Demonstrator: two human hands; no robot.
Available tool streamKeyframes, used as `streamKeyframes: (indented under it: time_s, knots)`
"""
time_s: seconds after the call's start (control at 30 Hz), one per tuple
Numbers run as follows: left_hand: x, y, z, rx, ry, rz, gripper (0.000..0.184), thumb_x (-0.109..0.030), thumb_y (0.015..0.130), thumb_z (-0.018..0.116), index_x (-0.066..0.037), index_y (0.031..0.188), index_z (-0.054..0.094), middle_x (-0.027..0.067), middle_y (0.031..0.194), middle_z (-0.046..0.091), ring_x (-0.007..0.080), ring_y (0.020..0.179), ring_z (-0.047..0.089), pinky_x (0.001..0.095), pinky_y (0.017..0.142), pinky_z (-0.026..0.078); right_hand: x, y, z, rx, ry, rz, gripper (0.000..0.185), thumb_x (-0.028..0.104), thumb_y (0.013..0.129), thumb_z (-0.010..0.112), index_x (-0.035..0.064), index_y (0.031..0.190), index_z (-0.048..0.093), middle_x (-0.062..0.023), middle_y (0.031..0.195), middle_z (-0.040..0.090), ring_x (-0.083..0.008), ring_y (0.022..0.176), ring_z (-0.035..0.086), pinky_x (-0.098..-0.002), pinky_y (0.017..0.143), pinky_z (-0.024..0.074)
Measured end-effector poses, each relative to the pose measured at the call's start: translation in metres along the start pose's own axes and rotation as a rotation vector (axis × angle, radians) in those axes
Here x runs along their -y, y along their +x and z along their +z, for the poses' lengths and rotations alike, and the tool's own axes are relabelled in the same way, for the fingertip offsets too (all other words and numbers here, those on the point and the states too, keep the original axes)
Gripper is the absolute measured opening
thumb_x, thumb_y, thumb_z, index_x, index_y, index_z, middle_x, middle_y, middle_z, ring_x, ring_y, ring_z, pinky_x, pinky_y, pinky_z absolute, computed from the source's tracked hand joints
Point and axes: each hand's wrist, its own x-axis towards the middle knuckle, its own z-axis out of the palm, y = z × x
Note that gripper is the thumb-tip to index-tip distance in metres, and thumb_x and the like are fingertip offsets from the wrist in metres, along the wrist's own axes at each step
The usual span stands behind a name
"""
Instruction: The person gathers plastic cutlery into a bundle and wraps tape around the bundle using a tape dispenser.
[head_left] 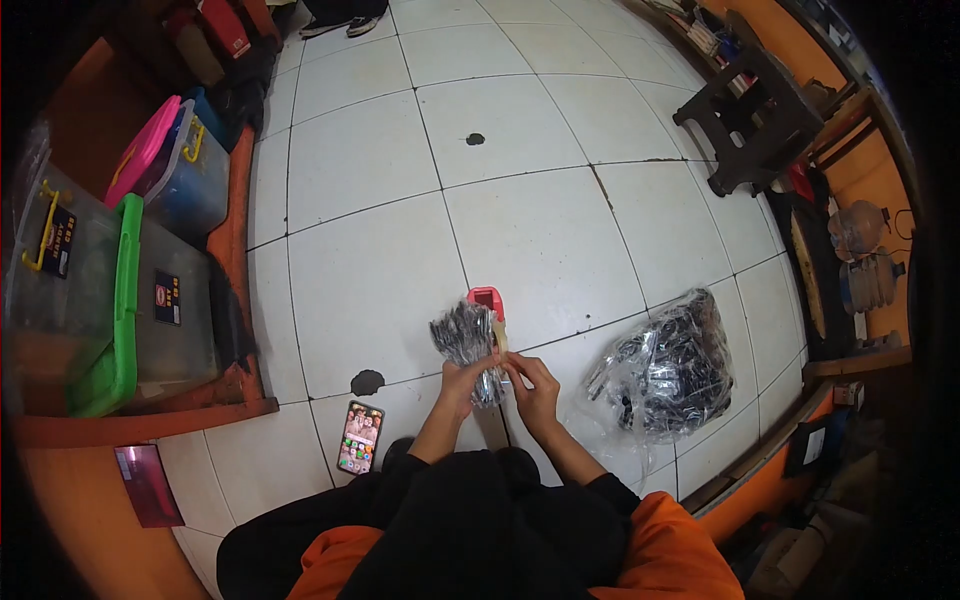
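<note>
My left hand (460,387) is closed around a bundle of small dark pieces in clear plastic wrapping (464,333). Close beside it, on the right, my right hand (535,387) has its fingers pinched at a pale tan strip (501,338) that runs up from the bundle. The far end of the strip meets a red tape dispenser (486,297) just beyond the bundle. Shiny wrapping shows below and between my hands. To the right, a large clear bag (670,370) full of dark wrapped pieces lies on the tiles.
A phone (360,438) with its screen lit lies left of my legs. Plastic boxes (190,180) with pink and green lids line the left side. A dark stool (750,120) stands at the upper right. A person's shoes (362,26) show at the top.
</note>
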Motion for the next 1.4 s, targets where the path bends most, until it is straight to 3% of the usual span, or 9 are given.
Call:
streamKeyframes:
  time_s: [0.03, 0.13, 0.43, 0.53, 0.97, 1.07, 1.17, 1.27, 1.4]
  knots:
    - [0.001, 0.001, 0.0, 0.002, -0.008, 0.014, 0.027, 0.0, 0.074, 0.073, -0.002, 0.098, 0.061, 0.0088, 0.083, 0.066, 0.0207, 0.067, 0.065, 0.0346, 0.057, 0.055, -0.001, 0.0, 0.0, 0.002, -0.003, -0.006, 0.02, -0.004, 0.08, 0.068, -0.0006, 0.1, 0.066, -0.0125, 0.09, 0.067, -0.0212, 0.083, 0.068, -0.0292, 0.073, 0.0548]
    - [0.001, 0.0, -0.002, -0.001, 0.005, -0.003, 0.029, -0.003, 0.072, 0.075, -0.001, 0.1, 0.065, 0.0066, 0.091, 0.067, 0.016, 0.08, 0.065, 0.0298, 0.072, 0.052, -0.001, 0.001, 0.0, 0.002, -0.018, -0.032, 0.021, -0.004, 0.078, 0.069, 0.0017, 0.099, 0.066, -0.0121, 0.089, 0.067, -0.0242, 0.079, 0.067, -0.0318, 0.069, 0.0533]
    - [-0.004, -0.005, 0.004, -0.025, 0.018, 0.012, 0.029, -0.002, 0.072, 0.075, -0.001, 0.099, 0.065, 0.0066, 0.091, 0.067, 0.0162, 0.079, 0.065, 0.0295, 0.071, 0.052, -0.002, 0.004, -0.006, 0.04, -0.046, -0.116, 0.02, -0.005, 0.078, 0.068, 0.0027, 0.097, 0.067, -0.012, 0.087, 0.066, -0.0249, 0.076, 0.066, -0.0318, 0.066, 0.0525]
    - [-0.003, -0.003, 0.001, -0.011, 0.034, 0.007, 0.028, -0.002, 0.074, 0.073, -0.002, 0.1, 0.061, 0.0075, 0.088, 0.066, 0.0184, 0.074, 0.065, 0.0327, 0.063, 0.054, 0.004, 0.007, -0.006, 0.042, -0.045, -0.099, 0.02, -0.005, 0.078, 0.069, 0.0025, 0.096, 0.067, -0.0118, 0.086, 0.066, -0.024, 0.074, 0.066, -0.031, 0.065, 0.0523]
    - [-0.001, -0.001, -0.004, -0.006, 0.022, 0.0, 0.027, -0.001, 0.074, 0.073, -0.001, 0.099, 0.062, 0.0079, 0.087, 0.066, 0.0181, 0.073, 0.065, 0.0316, 0.064, 0.055, -0.003, 0.015, -0.012, 0.177, -0.09, -0.16, 0.019, -0.004, 0.077, 0.07, 0.0038, 0.094, 0.066, -0.0096, 0.086, 0.066, -0.0247, 0.074, 0.066, -0.0323, 0.065, 0.0531]
    - [-0.004, -0.004, 0.0, -0.015, 0.01, 0.036, 0.027, -0.002, 0.073, 0.074, 0.001, 0.098, 0.064, 0.0086, 0.087, 0.068, 0.0173, 0.073, 0.066, 0.0301, 0.066, 0.055, -0.001, 0.023, -0.015, 0.198, -0.076, -0.193, 0.02, 0.001, 0.08, 0.068, 0.0061, 0.099, 0.064, -0.0106, 0.086, 0.064, -0.0286, 0.075, 0.066, -0.0364, 0.064, 0.0541]
    - [-0.007, -0.006, 0.002, -0.013, -0.001, 0.015, 0.027, -0.001, 0.074, 0.073, 0.0, 0.098, 0.063, 0.0086, 0.087, 0.067, 0.018, 0.071, 0.066, 0.0311, 0.064, 0.056, 0.014, 0.034, -0.026, 0.319, -0.19, -0.192, 0.019, 0.003, 0.08, 0.065, 0.0075, 0.098, 0.063, -0.0091, 0.087, 0.062, -0.0281, 0.075, 0.065, -0.0367, 0.063, 0.0543]
    - [-0.006, -0.004, 0.002, 0.001, -0.009, -0.006, 0.027, 0.0, 0.074, 0.072, -0.001, 0.1, 0.062, 0.0081, 0.085, 0.066, 0.0185, 0.07, 0.066, 0.0324, 0.059, 0.056, 0.01, 0.043, -0.032, 0.461, -0.356, -0.327, 0.022, 0.006, 0.079, 0.062, 0.0075, 0.1, 0.062, -0.0091, 0.086, 0.06, -0.0274, 0.074, 0.064, -0.037, 0.061, 0.054]
    - [-0.01, -0.007, 0.007, 0.001, -0.026, 0.032, 0.025, -0.002, 0.074, 0.074, -0.001, 0.097, 0.065, 0.0073, 0.083, 0.066, 0.0177, 0.066, 0.066, 0.0322, 0.053, 0.056, 0.014, 0.053, -0.028, 0.545, -0.509, -0.374, 0.008, 0.011, 0.083, 0.062, 0.0039, 0.087, 0.062, -0.0088, 0.078, 0.058, -0.027, 0.069, 0.063, -0.0367, 0.058, 0.0536]
